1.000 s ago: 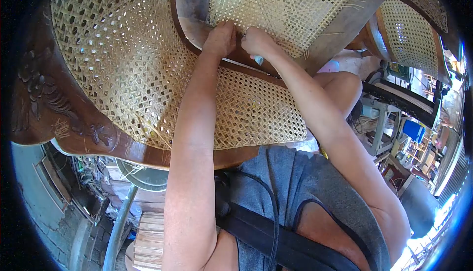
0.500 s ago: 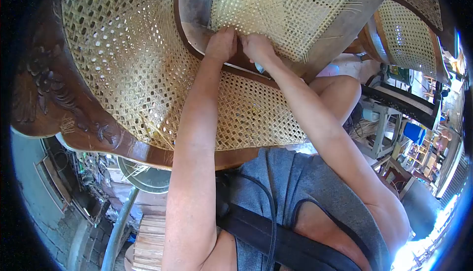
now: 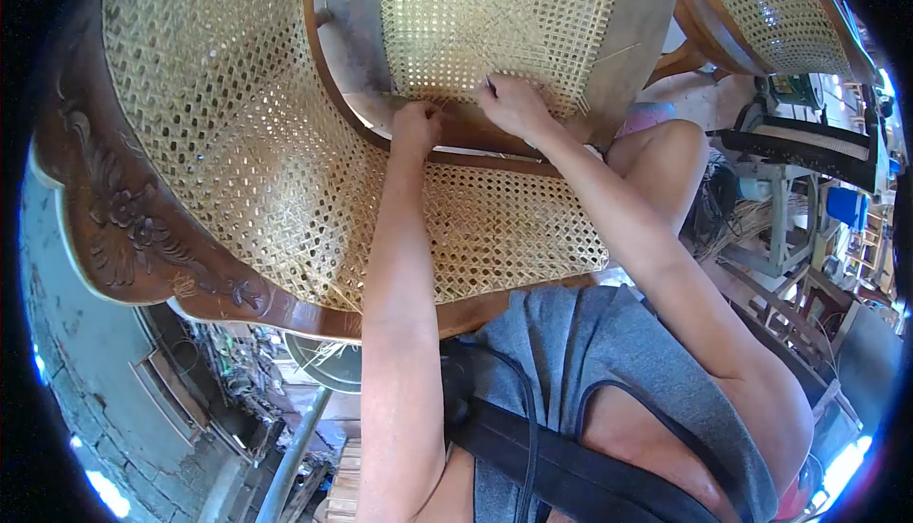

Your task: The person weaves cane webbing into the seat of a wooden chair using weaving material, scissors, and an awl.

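A woven cane panel (image 3: 475, 24) lies on a wooden seat frame (image 3: 632, 43), loose strand ends sticking out along its right side. At the panel's lower left edge is my left hand (image 3: 417, 128), its fingers pinched together; a thin cane strand seems to show at the fingertips. My right hand (image 3: 518, 106) is closed at the lower edge, a short way to the right. Something small and dark shows at its fingers, too small to name. Nearer to me, a curved cane-woven backrest (image 3: 257, 171) with a carved dark wood rim (image 3: 124, 223) spreads below and left of my hands.
Another cane-woven chair part (image 3: 775, 14) stands at the upper right. Beyond my knee are a grey wooden stand (image 3: 785, 214) and a blue container (image 3: 846, 206). A round basin (image 3: 328, 366) and a metal pipe (image 3: 295, 452) are at the lower left.
My hands have moved apart; the right has risen from the frame edge onto the panel's lower edge. The view has shifted, and the chair appears farther left.
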`<state>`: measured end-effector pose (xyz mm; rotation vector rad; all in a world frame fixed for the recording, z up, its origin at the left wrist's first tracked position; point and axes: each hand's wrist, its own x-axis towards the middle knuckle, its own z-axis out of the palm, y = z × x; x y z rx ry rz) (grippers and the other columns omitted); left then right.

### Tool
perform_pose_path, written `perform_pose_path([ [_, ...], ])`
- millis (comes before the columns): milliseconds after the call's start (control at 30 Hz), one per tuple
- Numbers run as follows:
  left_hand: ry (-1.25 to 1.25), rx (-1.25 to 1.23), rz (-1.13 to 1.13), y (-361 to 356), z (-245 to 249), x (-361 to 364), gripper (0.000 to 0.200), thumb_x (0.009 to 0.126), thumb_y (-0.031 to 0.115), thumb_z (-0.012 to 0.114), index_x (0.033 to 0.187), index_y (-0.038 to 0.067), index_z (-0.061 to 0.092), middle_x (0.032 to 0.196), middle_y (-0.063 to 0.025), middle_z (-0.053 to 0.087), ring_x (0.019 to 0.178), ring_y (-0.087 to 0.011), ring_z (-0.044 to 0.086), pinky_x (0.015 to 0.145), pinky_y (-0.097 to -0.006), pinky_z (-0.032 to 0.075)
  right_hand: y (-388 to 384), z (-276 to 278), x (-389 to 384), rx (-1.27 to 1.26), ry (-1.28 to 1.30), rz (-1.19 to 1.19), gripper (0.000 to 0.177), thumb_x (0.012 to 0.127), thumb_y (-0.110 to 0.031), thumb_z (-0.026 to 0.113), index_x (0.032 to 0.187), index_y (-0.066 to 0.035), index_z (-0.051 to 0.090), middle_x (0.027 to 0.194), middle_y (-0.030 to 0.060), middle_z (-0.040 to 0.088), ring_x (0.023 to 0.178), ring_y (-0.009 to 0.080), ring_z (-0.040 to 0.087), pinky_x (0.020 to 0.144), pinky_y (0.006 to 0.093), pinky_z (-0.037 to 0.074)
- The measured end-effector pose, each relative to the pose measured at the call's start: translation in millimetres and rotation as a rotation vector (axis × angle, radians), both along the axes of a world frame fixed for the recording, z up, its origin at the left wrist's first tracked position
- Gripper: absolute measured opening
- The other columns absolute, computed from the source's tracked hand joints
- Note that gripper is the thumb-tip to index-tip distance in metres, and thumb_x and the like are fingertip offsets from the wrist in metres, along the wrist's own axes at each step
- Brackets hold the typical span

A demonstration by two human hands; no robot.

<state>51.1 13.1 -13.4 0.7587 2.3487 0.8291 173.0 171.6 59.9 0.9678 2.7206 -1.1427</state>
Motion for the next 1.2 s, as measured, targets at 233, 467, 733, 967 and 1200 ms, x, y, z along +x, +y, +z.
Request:
perform_pose_path([
  [233, -0.448, 0.117, 0.345, 3.5, 17.2, 9.0, 0.016, 0.085, 0.013, 0.065, 0.089, -0.001, 0.070, 0.074, -0.0133, 0.069, 0.054, -0.0220, 0.066, 0.054, -0.0337, 0.055, 13.9, 29.1, -12.1, 0.248, -0.324, 0.309, 0.023, 0.090, -0.009, 0.054, 0.107, 0.005, 0.060, 0.084, 0.0250, 0.067, 0.077, 0.0364, 0.069, 0.069, 0.0498, 0.054],
  [467, 0.419, 0.095, 0.076, 18.4, 13.8, 7.8, 0.012, 0.085, 0.012, 0.066, 0.092, 0.004, 0.071, 0.074, -0.0134, 0.068, 0.067, -0.0186, 0.066, 0.067, -0.0323, 0.055, 61.0, 61.6, 15.9, 0.475, 0.027, 0.297, 0.027, 0.093, -0.025, 0.058, 0.084, 0.001, 0.059, 0.073, 0.0229, 0.064, 0.071, 0.0404, 0.064, 0.068, 0.0488, 0.051],
  [733, -0.632, 0.872, 0.302, 53.2, 44.9, 49.6, 0.016, 0.085, 0.017, 0.076, 0.095, 0.004, 0.074, 0.086, 0.0030, 0.068, 0.075, -0.0066, 0.059, 0.069, -0.0264, 0.050, 47.3, 79.5, -0.6, 0.338, -0.080, 0.375, 0.033, 0.092, -0.032, 0.058, 0.102, 0.000, 0.061, 0.087, 0.0264, 0.066, 0.084, 0.0424, 0.066, 0.074, 0.0514, 0.051],
  [967, -0.008, 0.524, 0.359, 18.8, 7.3, 25.0, 0.022, 0.080, 0.020, 0.076, 0.092, 0.002, 0.074, 0.085, -0.0125, 0.072, 0.075, -0.0205, 0.068, 0.072, -0.0305, 0.053, 24.8, 22.8, -14.2, 0.173, -0.374, 0.473, 0.033, 0.088, -0.028, 0.059, 0.098, 0.003, 0.066, 0.092, 0.0296, 0.065, 0.088, 0.0432, 0.064, 0.078, 0.0491, 0.051],
  [1200, -0.003, 0.375, 0.407, 15.5, 12.1, 27.3, 0.027, 0.078, 0.027, 0.074, 0.091, 0.004, 0.074, 0.086, -0.0167, 0.070, 0.078, -0.0285, 0.069, 0.074, -0.0348, 0.054, -0.5, 15.1, -29.3, 0.155, -0.404, 0.371, 0.027, 0.085, -0.012, 0.055, 0.100, 0.008, 0.066, 0.111, 0.0297, 0.063, 0.102, 0.0413, 0.063, 0.087, 0.0467, 0.051],
])
